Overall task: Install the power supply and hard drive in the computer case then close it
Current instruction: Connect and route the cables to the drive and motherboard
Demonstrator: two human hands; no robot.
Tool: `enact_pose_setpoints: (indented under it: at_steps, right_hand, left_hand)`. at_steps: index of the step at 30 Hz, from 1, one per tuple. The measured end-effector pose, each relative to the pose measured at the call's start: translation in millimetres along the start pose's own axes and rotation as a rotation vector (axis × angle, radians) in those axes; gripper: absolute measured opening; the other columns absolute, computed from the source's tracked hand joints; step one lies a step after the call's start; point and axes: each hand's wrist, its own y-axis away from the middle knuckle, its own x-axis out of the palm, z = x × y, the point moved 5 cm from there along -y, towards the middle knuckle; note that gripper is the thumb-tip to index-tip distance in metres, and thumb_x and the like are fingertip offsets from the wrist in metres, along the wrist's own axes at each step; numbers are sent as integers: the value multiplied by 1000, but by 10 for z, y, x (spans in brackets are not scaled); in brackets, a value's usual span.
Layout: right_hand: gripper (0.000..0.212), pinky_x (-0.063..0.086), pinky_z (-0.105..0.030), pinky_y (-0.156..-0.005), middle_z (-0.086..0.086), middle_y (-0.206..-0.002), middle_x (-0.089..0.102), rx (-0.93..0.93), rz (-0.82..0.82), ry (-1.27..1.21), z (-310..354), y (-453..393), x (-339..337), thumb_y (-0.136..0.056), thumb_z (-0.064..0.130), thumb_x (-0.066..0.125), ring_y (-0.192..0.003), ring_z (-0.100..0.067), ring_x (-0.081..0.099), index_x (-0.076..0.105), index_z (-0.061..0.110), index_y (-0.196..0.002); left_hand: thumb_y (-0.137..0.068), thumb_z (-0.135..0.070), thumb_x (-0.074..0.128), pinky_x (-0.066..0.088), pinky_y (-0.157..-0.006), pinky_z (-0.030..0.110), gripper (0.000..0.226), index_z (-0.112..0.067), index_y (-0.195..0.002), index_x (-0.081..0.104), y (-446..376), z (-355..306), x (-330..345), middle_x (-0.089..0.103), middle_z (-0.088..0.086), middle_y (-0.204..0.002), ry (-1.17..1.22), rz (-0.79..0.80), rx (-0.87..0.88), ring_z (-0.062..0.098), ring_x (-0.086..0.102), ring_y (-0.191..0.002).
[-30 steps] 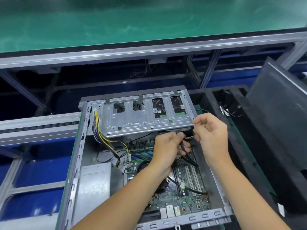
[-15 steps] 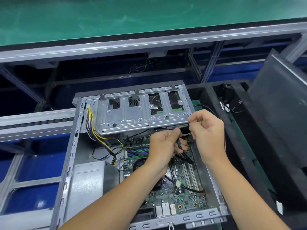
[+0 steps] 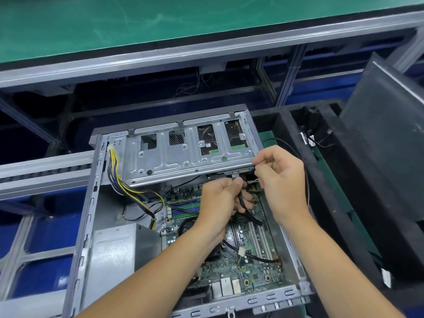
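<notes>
Hands unchanged: left hand (image 3: 220, 198) still grips black cable (image 3: 246, 211), right hand (image 3: 278, 177) pinches its connector.

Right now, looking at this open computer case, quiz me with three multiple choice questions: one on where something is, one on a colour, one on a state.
1. Where in the case does the power supply sit?
A. near left corner
B. far right corner
C. on top of the drive cage

2. What colour is the bench top beyond the case?
A. red
B. green
C. white

3. What is the left hand doing?
A. lying flat on the motherboard
B. gripping a black cable
C. hanging idle outside the case

Answers:
1 A, the grey box fills the near left of the case.
2 B, the surface is green.
3 B, its fingers curl round the black cable under the drive cage, beside the right hand.
</notes>
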Motion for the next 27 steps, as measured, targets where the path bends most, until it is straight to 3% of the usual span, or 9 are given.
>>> enact_pose_setpoints:
  at_steps: [12,16,21,25,27]
  right_hand:
    - [19,34,-22,-51,3,-58,50,6,14,23,36,20,7,-69,4,50,-52,-13,41,62,19,-70]
    - [23,36,-19,-46,-14,-59,50,9,25,24,72,38,0,-75,-7,51,-50,-12,40,62,13,-72]
    - [25,38,-10,-41,-31,-70,52,22,19,20,129,79,4,-78,-18,49,-46,-4,41,62,3,-73]
    - [26,38,-11,-42,-30,-70,52,14,22,22,123,93,-10,-78,-16,51,-47,-3,42,62,7,-72]
    - [26,38,-13,-47,-27,-69,55,3,21,71,101,70,-8,-77,-12,53,-52,-7,42,62,11,-71]
  left_hand:
    - [-96,-20,55,34,-45,26,24,-2,-82,64,-53,33,-5,65,8,-60,-6,-37,-18,17,53,-48]
    - [-95,-15,56,38,-40,19,22,1,-82,64,-34,43,33,65,7,-60,93,-85,-65,13,58,-46]
    - [-92,-12,58,31,-39,20,18,-1,-80,65,-63,42,47,66,8,-61,117,-191,-124,15,57,-46]
    - [-90,-11,59,29,-40,21,16,-2,-78,66,-81,37,59,66,9,-60,113,-252,-145,19,57,-48]
    - [-91,-14,59,32,-38,20,18,-2,-79,66,-104,24,43,67,10,-60,70,-179,-173,18,59,-48]
